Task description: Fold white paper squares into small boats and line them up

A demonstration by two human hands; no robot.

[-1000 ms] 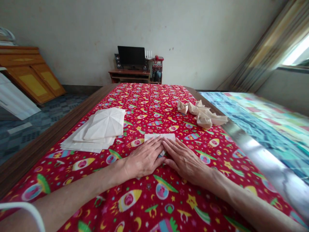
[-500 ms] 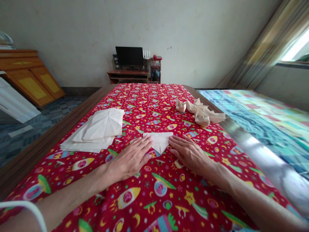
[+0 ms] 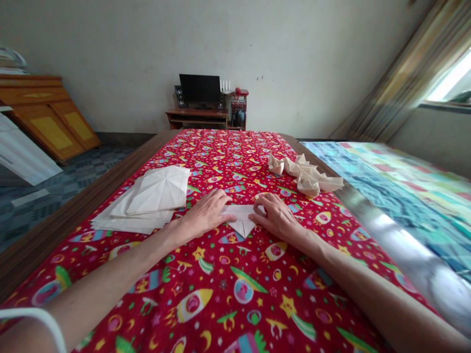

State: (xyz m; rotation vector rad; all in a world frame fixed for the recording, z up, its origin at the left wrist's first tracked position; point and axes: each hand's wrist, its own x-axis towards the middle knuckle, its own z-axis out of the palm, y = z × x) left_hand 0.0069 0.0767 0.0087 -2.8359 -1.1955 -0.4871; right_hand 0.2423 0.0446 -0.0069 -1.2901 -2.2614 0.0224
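Note:
A folded sheet of white paper (image 3: 241, 215) lies on the red cloth, straight along its far edge, with a pointed flap facing me. My left hand (image 3: 209, 211) is at its left end, thumb on top and fingers curved round the far edge. At the right end, my right hand (image 3: 276, 214) pinches the paper between its thumb and bent fingers. Both ends of the sheet are partly hidden by the hands. To the left is a stack of creased white paper sheets (image 3: 162, 189). Several folded paper shapes (image 3: 308, 179) sit together at the right.
The patterned red cloth (image 3: 198, 299) covers a table with a brown wooden edge (image 3: 91, 189). A bed with a colourful cover (image 3: 397, 191) stands to the right. Beyond the table's far end are a monitor (image 3: 199, 89) and a desk. An orange cabinet (image 3: 47, 122) is at the left.
Both hands lay flat with fingers stretched over the paper's ends. Now their fingers have moved toward the far edge and bent, with thumbs on the front.

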